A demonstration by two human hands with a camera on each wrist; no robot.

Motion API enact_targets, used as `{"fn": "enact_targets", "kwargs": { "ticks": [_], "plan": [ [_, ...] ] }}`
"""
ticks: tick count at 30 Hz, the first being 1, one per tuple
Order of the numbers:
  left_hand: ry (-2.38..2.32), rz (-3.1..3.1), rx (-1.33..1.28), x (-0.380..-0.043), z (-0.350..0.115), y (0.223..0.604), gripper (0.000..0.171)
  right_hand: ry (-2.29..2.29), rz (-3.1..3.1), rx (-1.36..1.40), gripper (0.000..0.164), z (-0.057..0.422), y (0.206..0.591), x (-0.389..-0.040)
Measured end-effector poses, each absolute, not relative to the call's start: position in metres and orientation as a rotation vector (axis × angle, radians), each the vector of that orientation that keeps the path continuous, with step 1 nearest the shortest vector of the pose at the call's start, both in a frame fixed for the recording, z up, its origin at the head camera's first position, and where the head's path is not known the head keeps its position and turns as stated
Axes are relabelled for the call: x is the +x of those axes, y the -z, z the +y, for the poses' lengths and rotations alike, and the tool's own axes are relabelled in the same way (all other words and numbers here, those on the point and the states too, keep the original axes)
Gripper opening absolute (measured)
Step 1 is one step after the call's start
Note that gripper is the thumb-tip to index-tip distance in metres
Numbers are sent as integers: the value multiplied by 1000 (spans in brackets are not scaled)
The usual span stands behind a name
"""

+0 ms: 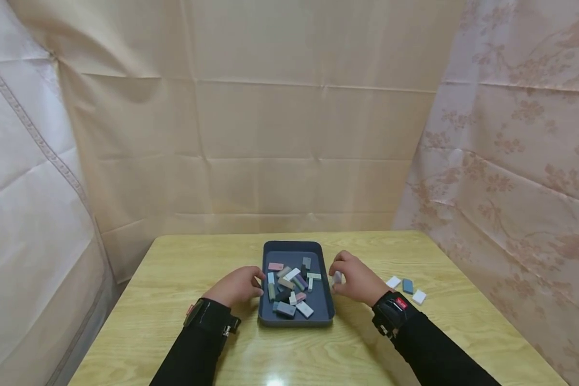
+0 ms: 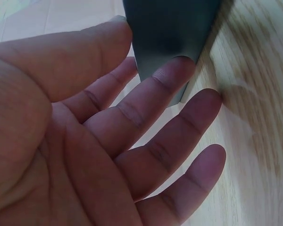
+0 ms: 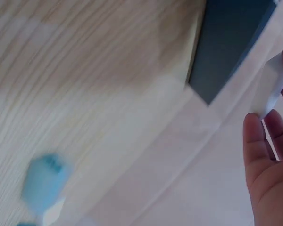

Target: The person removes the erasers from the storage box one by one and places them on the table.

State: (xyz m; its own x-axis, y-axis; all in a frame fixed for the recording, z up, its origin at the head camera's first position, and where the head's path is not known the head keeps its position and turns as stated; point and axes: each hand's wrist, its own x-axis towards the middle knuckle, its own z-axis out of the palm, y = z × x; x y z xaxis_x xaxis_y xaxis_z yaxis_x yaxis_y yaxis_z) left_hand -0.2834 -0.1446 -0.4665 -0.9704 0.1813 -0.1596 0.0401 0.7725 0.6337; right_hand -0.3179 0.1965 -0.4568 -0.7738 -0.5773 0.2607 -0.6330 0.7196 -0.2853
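Observation:
My right hand [image 1: 359, 279] pinches a small white rectangular block [image 3: 270, 84] between thumb and fingers, just outside the right wall of a dark grey-blue tray [image 1: 293, 246]. Several small blocks lie jumbled in the tray, among them a blue-grey block [image 1: 286, 309], a pink block [image 1: 275, 266] and a white block [image 1: 305, 309]. On the tray's other side is my left hand [image 1: 236, 285], holding nothing. Its fingers are spread and loosely bent, with the fingertips right at the tray's outer wall in the left wrist view.
Right of my right hand, a blue block [image 1: 407, 286] lies on the wooden table [image 1: 183, 321] between two white blocks, the nearer white block [image 1: 419, 297] and the farther white block [image 1: 393, 282]. A beige cloth [image 1: 255, 118] hangs behind the table, with patterned cloth [image 1: 516, 161] at the right.

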Motion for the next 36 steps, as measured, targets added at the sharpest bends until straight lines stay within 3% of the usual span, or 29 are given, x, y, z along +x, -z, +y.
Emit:
{"fn": "enact_targets", "kwargs": {
  "ticks": [16, 26, 36],
  "plan": [
    [-993, 2736, 152, -281, -146, 464, 27, -445, -3005, 607, 15, 313, 451, -290],
    [-984, 2750, 165, -279, -147, 466, 27, -521, -3219, 527, 41, 311, 472, -277],
    [-977, 2751, 162, -279, -147, 465, 26, -391, -3081, 643, 33, 272, 447, -270]
  ]
}}
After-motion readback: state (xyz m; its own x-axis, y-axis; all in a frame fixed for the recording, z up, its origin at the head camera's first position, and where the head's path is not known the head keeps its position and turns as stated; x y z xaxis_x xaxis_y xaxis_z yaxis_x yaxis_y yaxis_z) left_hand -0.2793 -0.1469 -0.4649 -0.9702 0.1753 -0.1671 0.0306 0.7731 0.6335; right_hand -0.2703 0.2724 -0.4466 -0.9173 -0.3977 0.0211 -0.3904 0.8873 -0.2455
